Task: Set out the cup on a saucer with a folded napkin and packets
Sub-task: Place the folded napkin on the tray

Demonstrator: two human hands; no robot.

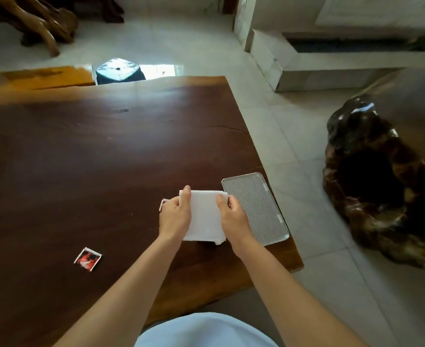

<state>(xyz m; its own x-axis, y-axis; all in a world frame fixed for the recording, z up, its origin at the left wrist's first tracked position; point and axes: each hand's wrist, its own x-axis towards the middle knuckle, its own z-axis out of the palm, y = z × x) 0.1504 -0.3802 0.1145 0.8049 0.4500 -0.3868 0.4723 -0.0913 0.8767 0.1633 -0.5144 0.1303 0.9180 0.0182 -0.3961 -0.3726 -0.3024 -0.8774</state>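
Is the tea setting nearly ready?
Not yet. Both hands, left hand and right hand, hold the white napkin, mid-fold. One red packet lies on the table, apart from the metal tray. No cup or saucer is visible.

Left of the white napkin [204,215], a pink-edged packet [162,204] shows only a sliver past the left hand [175,216] — its print cannot be read. The napkin's side edges lie under that hand and the right hand [232,216], and whether its near edge touches the table [81,159] cannot be told. Well left of the napkin, the red packet [88,259] is too small to read. Beyond the napkin the table runs off the picture's left edge — its far corner blurred.
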